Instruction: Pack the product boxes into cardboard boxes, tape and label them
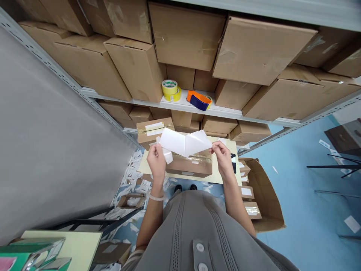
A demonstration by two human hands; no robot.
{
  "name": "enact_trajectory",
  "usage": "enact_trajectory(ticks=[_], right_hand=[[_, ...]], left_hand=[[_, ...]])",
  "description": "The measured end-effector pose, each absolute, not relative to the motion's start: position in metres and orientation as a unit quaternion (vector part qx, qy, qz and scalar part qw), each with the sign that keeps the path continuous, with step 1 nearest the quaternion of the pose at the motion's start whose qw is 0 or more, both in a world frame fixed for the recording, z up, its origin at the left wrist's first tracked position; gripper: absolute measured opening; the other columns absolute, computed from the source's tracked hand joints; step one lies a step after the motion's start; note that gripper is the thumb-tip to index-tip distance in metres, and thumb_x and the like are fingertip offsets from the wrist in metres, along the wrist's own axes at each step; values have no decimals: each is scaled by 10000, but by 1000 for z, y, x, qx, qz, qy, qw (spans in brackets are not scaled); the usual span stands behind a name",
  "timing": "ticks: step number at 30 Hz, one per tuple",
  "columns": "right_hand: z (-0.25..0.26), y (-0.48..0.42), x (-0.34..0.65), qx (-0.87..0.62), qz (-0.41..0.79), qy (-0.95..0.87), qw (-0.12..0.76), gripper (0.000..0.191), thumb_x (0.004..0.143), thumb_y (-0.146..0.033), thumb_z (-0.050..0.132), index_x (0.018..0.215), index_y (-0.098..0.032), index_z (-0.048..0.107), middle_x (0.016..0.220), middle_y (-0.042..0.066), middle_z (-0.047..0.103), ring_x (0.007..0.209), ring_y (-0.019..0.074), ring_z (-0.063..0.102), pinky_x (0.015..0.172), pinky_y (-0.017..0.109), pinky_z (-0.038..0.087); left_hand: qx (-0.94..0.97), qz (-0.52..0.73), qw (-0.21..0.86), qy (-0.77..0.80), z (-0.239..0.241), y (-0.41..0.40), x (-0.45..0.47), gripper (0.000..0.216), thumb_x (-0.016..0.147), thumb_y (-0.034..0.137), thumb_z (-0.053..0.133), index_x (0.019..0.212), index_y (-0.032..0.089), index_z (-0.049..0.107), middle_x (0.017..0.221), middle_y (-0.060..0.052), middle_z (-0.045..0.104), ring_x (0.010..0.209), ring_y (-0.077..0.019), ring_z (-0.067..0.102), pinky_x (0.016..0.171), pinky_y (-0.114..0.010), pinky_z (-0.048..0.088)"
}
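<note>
A creased white label sheet (pixel 174 142) is stretched between my hands, with a fold near its middle. My left hand (pixel 156 161) pinches the sheet's left end, and a loose white strip (pixel 167 156) hangs beside those fingers. Thumb and fingers of my right hand (pixel 222 153) are closed on the right corner. Below the sheet, a taped cardboard box (pixel 186 166) lies on the pale table (pixel 218 174), apparently apart from it. Another box (pixel 143 140) with white labels and tape stands behind on the left. A dark phone (pixel 234 163) lies by my right wrist.
Shelves of cardboard boxes (pixel 186 35) rise in front, with yellow tape rolls (pixel 170 88) and an orange-and-blue tape dispenser (pixel 199 101) on one ledge. At right, a large open carton (pixel 267 192) holds several small boxes. White paper scraps (pixel 132 173) litter the floor at left.
</note>
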State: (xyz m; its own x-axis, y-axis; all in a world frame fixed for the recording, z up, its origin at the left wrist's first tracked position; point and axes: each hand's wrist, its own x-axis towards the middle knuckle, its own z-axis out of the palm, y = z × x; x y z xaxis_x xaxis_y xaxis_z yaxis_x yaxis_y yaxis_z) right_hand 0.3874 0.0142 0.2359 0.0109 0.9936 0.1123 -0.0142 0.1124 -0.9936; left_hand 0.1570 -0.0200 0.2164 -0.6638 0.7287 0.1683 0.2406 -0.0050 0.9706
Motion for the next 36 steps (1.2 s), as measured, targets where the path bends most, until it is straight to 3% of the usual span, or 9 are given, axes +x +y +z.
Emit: enact_trajectory(ticks=[6, 11, 15, 19, 23, 26, 29, 33, 36], right_hand=[[235, 23, 420, -515, 408, -472, 588, 137, 824, -342, 579, 772, -217, 560, 689, -10, 551, 661, 143, 506, 658, 283, 403], [237, 25, 430, -538, 349, -486, 593, 141, 841, -351, 579, 809, -213, 573, 744, 24, 592, 717, 165, 534, 696, 299, 409], [236, 26, 415, -518, 351, -571, 531, 175, 842, -382, 589, 797, -213, 598, 774, 8, 613, 754, 165, 559, 732, 292, 422], [242, 21, 393, -446, 405, -666, 440, 190, 845, -396, 594, 813, -212, 630, 796, 7, 625, 767, 164, 558, 724, 287, 425], [252, 13, 379, -361, 493, -707, 357, 233, 836, -444, 611, 850, -216, 653, 783, 6, 627, 776, 170, 571, 703, 286, 441], [254, 9, 374, -335, 538, -697, 336, 269, 850, -479, 601, 878, -218, 662, 781, 9, 630, 773, 168, 581, 701, 287, 449], [253, 8, 371, -338, 561, -671, 347, 305, 860, -511, 592, 917, -221, 668, 789, 15, 633, 765, 167, 587, 703, 288, 459], [251, 6, 372, -381, 571, -616, 387, 367, 921, -543, 487, 1029, -236, 656, 805, 20, 633, 771, 169, 586, 732, 298, 468], [249, 4, 373, -396, 573, -601, 393, 374, 941, -536, 452, 985, -230, 663, 847, 27, 631, 795, 166, 574, 757, 291, 457]], left_hand=[[300, 633, 158, 696, 214, -24, 128, 296, 901, 440, 481, 800, 179, 580, 671, 38, 476, 625, -105, 425, 597, -205, 365], [353, 638, 272, 628, 211, -29, 118, 396, 865, 579, 501, 794, 196, 571, 698, 11, 522, 639, -120, 482, 576, -211, 406], [504, 581, 355, 530, 219, -32, 132, 450, 841, 634, 515, 728, 208, 605, 782, -55, 628, 794, -191, 608, 757, -324, 511], [656, 485, 409, 409, 236, -31, 152, 434, 850, 607, 529, 679, 238, 681, 747, -74, 688, 812, -217, 654, 890, -430, 505], [675, 463, 457, 349, 239, -26, 163, 488, 835, 652, 513, 665, 240, 712, 789, -107, 718, 892, -251, 669, 854, -442, 516], [641, 474, 488, 355, 231, -25, 167, 550, 797, 704, 517, 616, 217, 699, 733, -112, 697, 785, -242, 670, 738, -400, 530], [620, 497, 479, 373, 225, -25, 169, 464, 823, 613, 565, 664, 202, 711, 706, -84, 675, 715, -205, 645, 677, -350, 514], [587, 533, 430, 432, 225, -22, 171, 323, 866, 460, 587, 745, 187, 709, 797, -69, 676, 779, -187, 624, 724, -318, 497], [562, 542, 393, 485, 225, -21, 170, 286, 871, 422, 589, 786, 176, 709, 834, -63, 671, 828, -188, 612, 750, -303, 484]])
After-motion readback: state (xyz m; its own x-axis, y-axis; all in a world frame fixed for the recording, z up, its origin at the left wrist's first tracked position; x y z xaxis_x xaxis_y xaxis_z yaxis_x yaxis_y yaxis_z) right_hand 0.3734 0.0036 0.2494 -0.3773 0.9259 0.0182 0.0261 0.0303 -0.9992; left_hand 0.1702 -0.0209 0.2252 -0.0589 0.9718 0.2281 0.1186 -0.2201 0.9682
